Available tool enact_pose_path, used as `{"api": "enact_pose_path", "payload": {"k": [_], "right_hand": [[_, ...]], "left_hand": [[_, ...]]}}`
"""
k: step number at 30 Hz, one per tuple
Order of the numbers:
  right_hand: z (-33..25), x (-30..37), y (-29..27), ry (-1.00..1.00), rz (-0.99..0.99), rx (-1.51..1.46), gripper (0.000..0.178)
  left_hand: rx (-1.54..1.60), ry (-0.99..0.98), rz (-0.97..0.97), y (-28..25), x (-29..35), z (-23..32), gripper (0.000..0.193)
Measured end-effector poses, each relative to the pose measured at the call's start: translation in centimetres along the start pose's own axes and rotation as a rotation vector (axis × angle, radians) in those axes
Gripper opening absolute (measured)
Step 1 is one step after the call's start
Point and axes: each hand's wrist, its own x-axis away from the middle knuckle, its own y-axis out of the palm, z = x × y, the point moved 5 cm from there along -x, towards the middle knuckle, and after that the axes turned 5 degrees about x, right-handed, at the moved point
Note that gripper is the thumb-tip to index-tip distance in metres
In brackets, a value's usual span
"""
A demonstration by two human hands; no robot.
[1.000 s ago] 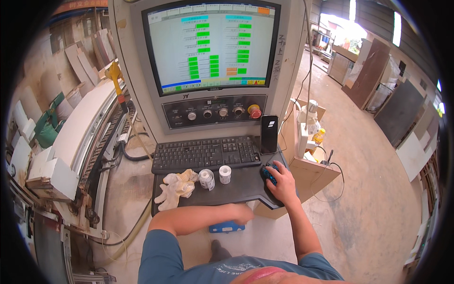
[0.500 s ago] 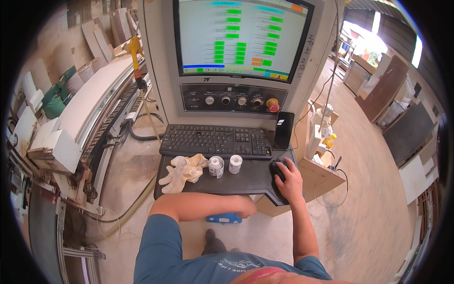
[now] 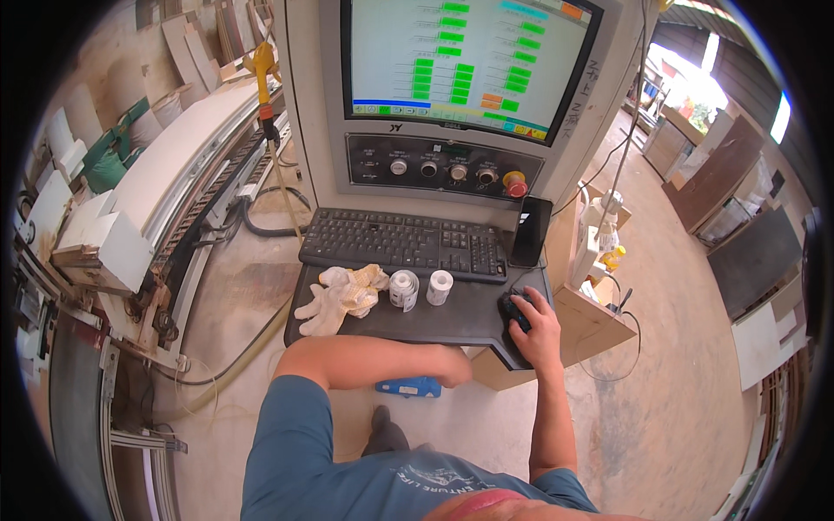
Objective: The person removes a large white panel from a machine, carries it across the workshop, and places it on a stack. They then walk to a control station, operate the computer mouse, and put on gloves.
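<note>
My right hand (image 3: pixel 537 328) rests over a black computer mouse (image 3: pixel 516 300), its fingers curved round it, on the right end of the black shelf (image 3: pixel 434 326). My left forearm lies bent along the shelf's front edge. My left hand (image 3: pixel 453 366) hangs just below that edge with its fingers hidden. Behind the hands is a black keyboard (image 3: pixel 400 245). Between it and my left forearm lie a pair of pale work gloves (image 3: pixel 343 298) and two white label rolls, one partly unwound (image 3: pixel 403 289) and one tighter (image 3: pixel 440 287).
Above the keyboard stand a control panel (image 3: pixel 443 167) with knobs and a red stop button (image 3: pixel 515 183), and a lit monitor (image 3: pixel 469 65). A black phone (image 3: pixel 530 231) leans upright at right. A long machine bed (image 3: pixel 187 165) runs along the left. A blue object (image 3: pixel 408 387) is below the shelf.
The view has shifted slightly, so the console sits higher and further right in the picture. Both hands keep their places, the right one still on the mouse.
</note>
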Motion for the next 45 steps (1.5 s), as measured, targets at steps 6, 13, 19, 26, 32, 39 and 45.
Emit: {"api": "enact_pose_path", "payload": {"k": [6,13,19,26,32,39,45], "right_hand": [[0.2,-0.1,0.2,0.024,0.001,-0.010,0.046],[0.3,-0.1,0.2,0.032,0.020,-0.011,0.044],[0.3,-0.2,0.1,0.046,0.007,-0.006,0.044],[0.2,-0.3,-0.1,0.116,0.047,-0.022,0.056],[0.5,-0.6,0.5,0.091,0.040,0.046,0.055],[1.3,-0.4,0.9,0.085,0.020,0.096,0.049],[1.2,-0.4,0.8,0.082,0.015,0.094,0.046]], "left_hand": [[-0.015,0.046,0.022,0.7,-0.7,-0.3,0.021],[-0.021,0.039,0.010,0.2,-0.3,-0.1,0.022],[-0.003,0.036,0.013,-0.1,-0.2,0.1,0.023],[0.025,0.015,-0.029,-0.6,0.4,0.2,0.025],[0.067,0.007,-0.041,-2.2,1.8,1.1,0.031],[0.100,-0.002,-0.067,-3.3,2.9,1.6,0.037],[0.121,-0.015,-0.074,-3.7,3.3,1.9,0.038]]}}
